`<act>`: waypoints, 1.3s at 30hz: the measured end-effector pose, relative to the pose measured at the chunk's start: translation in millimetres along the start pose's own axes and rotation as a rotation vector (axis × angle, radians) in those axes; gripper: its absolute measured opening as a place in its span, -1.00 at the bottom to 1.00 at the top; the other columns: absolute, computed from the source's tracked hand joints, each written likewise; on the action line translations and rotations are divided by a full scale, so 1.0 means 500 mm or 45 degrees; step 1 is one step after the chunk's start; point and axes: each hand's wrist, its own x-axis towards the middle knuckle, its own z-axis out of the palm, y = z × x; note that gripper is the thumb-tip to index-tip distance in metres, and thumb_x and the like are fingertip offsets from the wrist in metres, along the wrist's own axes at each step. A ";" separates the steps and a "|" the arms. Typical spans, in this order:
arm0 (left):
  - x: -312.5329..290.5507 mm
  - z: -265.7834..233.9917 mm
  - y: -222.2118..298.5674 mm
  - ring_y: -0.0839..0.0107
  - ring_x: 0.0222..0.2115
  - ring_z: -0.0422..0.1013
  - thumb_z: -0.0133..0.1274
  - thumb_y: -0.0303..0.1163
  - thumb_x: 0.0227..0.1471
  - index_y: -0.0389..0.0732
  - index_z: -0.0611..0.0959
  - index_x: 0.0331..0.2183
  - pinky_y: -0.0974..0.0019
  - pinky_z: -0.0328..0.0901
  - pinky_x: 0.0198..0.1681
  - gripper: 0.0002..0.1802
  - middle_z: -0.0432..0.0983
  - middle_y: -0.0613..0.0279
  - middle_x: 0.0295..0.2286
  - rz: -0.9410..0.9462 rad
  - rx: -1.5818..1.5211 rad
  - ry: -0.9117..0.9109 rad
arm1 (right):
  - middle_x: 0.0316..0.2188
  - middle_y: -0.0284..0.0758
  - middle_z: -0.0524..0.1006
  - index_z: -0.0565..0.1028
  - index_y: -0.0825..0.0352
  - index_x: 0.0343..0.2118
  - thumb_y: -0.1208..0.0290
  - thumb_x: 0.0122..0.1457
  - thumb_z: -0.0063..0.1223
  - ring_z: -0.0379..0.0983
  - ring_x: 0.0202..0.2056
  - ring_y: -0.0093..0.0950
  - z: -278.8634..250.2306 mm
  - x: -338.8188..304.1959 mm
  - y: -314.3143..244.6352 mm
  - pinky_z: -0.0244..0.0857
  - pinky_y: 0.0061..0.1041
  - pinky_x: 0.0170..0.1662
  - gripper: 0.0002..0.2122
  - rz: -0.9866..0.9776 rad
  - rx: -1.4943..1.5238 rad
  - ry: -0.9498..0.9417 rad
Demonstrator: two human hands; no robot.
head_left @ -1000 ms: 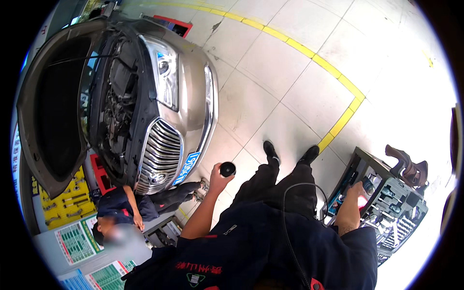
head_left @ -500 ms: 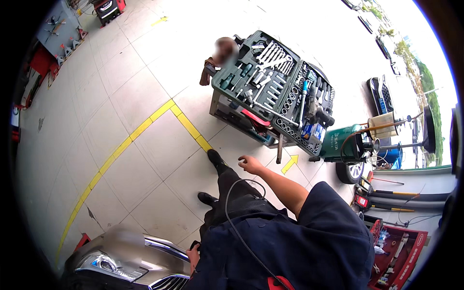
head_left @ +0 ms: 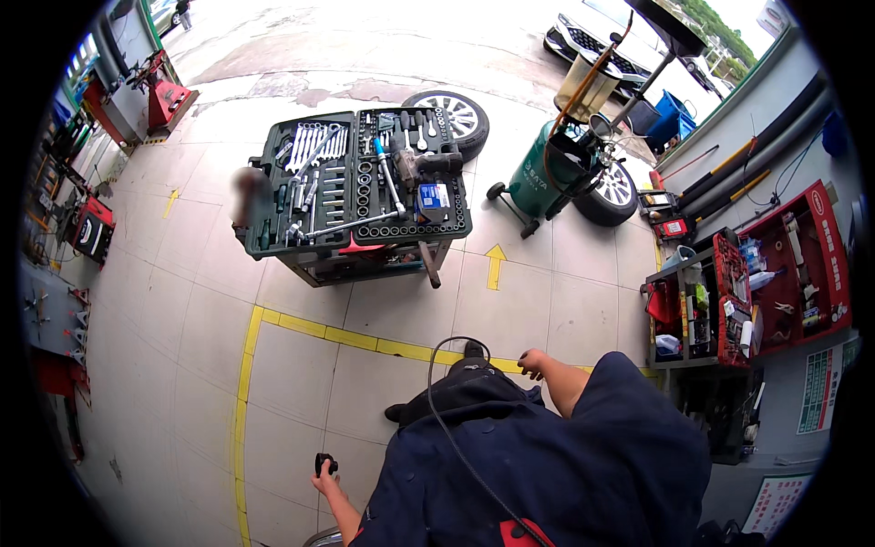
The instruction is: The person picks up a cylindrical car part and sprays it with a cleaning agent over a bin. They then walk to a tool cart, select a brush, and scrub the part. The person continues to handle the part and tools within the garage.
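Note:
My left hand [head_left: 324, 479] hangs low at my side over the tiled floor, closed around a small black rounded object [head_left: 325, 463] whose kind I cannot make out. In front of my body, on the right, my right hand [head_left: 534, 364] hangs with its fingers loosely curled, and I see nothing in it. Ahead of me a tool set in a dark green case [head_left: 296, 239] lies unfolded on a cart [head_left: 314, 272], with wrenches, sockets and screwdrivers in its slots. Lying across the case are a long ratchet [head_left: 390, 175], a dark power tool [head_left: 428, 166] and a blue-and-white box [head_left: 433, 201].
A green wheeled tank [head_left: 538, 173] stands right of the cart, near two wheels [head_left: 609, 193]. Farther right is an open red tool cabinet [head_left: 807, 273]. Yellow tape [head_left: 351, 336] crosses the floor ahead. Red equipment [head_left: 91, 228] lines the left side. A parked car [head_left: 592, 46] is outside.
My view has swung to the right, and the car front beside me has almost left the picture. My left hand has moved out from my side with the black object in it.

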 end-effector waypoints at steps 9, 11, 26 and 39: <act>-0.230 0.366 -0.073 0.11 -0.17 0.54 0.56 -0.19 -0.31 -0.37 0.46 0.00 0.04 0.46 -0.25 -0.11 0.56 -0.09 -0.13 0.011 0.600 -0.150 | -0.29 -0.22 0.72 0.59 0.34 0.05 0.19 0.27 0.12 0.66 -0.44 -0.42 -0.184 0.087 -0.016 0.54 -0.40 -0.44 -0.61 -0.640 0.252 0.080; -0.280 0.428 -0.077 0.05 -0.13 0.56 0.56 -0.18 -0.32 -0.40 0.48 -0.01 0.03 0.47 -0.13 -0.11 0.57 -0.14 -0.11 0.099 0.641 -0.019 | -0.29 -0.21 0.71 0.59 0.33 0.07 0.19 0.26 0.14 0.64 -0.42 -0.41 -0.241 0.102 -0.020 0.52 -0.39 -0.41 -0.60 -0.670 0.266 0.080; -0.460 0.799 0.346 0.18 0.09 0.43 0.53 -0.13 -0.11 -0.31 0.46 0.17 0.11 0.38 0.14 -0.08 0.43 0.01 0.11 1.152 0.321 -0.148 | 0.12 -0.14 0.57 0.46 0.18 0.24 0.11 0.22 0.30 0.51 0.14 -0.14 -0.503 -0.167 -0.665 0.41 -0.21 0.20 -0.45 -1.820 -0.296 0.471; -0.501 1.058 0.606 0.24 0.00 0.47 0.50 -0.20 -0.07 -0.27 0.51 0.20 0.19 0.41 0.04 -0.14 0.48 0.14 0.04 1.107 0.099 -0.700 | 0.19 -0.09 0.43 0.29 0.16 0.40 0.30 0.03 0.39 0.39 0.21 -0.09 -0.471 -0.201 -0.857 0.40 -0.16 0.21 -0.19 -1.874 -0.635 0.766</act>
